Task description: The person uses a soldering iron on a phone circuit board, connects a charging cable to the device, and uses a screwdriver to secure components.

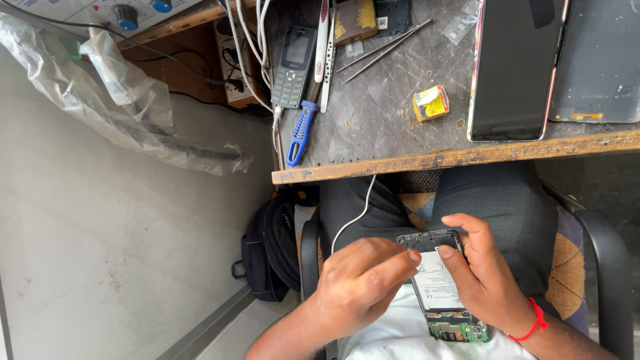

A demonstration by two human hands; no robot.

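On my feed, the counter [400, 113] carries a tablet [517, 67], a keypad phone [293, 67] and a screwdriver [301, 130], all untouched. Over my lap the phone [441, 293] lies back-off, battery and board bared. Both hands, left hand [357, 287] and right hand [490, 277], curl round it, fingertips on the battery; reassembly remains, I judge.

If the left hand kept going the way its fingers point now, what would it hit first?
The left hand points right, fingertips already at the white battery of the opened phone. Going on, it would probably meet the right hand's thumb first; depth is unclear.
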